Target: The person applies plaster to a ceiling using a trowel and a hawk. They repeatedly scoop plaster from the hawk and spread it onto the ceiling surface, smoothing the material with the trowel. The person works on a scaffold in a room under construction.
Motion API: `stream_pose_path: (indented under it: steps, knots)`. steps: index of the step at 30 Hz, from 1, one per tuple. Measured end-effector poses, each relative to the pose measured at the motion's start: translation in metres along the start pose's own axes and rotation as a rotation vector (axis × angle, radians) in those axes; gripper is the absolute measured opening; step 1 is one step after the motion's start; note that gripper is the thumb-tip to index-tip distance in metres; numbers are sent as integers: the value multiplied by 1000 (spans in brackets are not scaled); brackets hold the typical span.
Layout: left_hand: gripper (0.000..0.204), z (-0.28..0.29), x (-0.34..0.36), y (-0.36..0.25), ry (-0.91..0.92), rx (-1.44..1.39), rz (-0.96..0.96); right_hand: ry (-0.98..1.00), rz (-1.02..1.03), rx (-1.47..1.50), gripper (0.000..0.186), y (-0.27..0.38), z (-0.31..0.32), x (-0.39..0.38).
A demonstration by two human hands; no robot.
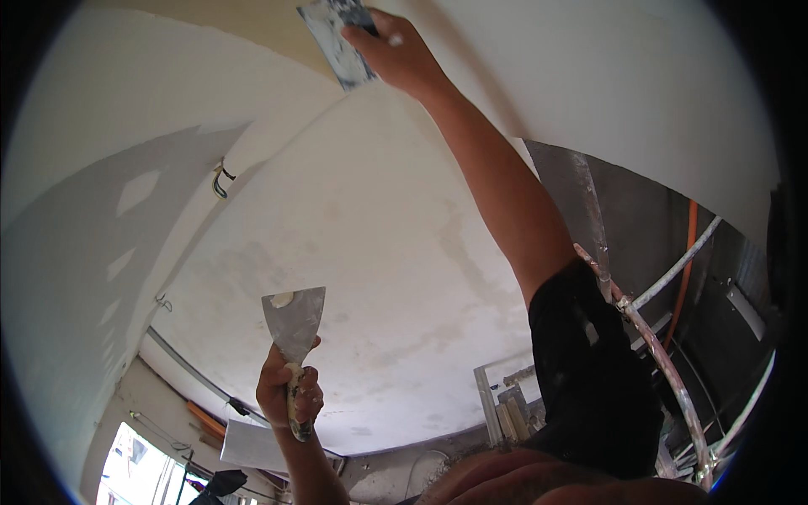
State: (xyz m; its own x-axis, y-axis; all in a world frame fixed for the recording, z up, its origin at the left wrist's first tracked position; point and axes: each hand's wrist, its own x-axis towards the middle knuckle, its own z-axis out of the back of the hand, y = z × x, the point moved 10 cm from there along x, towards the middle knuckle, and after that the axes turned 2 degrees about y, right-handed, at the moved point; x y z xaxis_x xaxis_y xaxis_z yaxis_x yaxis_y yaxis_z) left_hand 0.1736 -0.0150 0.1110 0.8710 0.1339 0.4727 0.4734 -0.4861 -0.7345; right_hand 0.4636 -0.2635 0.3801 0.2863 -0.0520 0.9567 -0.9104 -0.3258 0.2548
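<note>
My right hand [391, 50] is raised high at top centre, closed on a rectangular steel trowel [332, 50] smeared with white compound. The trowel is at the border of a beige strip [227, 21] and the white plastered surface [362, 210] overhead; whether it touches cannot be told. My left hand [286, 391], lower in the picture, grips a putty knife [294, 324] by its spattered handle, blade upward, with a small white lump on the blade.
Pink and grey poles [656, 353] form a framework at the right, near an orange tube [688, 244]. A wire loop [220, 181] hangs at upper left. A bright opening [130, 467] is at lower left. Planks and metal channels [505, 408] stand at bottom right of centre.
</note>
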Motion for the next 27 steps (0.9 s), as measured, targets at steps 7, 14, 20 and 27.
stream_pose_path:
  steps: [7, 14, 20, 27]
  knots:
    - [64, 12, -15, -28, 7, 129, -118, -66, 82, -149, 47, -10, -64, 104]
    - [65, 19, -29, -43, -15, 141, -158, 103, 62, -134, 52, 25, -90, 111]
    - [65, 21, -19, -34, 51, 95, -85, 77, 181, -112, 57, 109, -62, 87]
    - [65, 30, -16, -21, 55, -57, -13, 104, 388, 13, 48, 205, -41, 56]
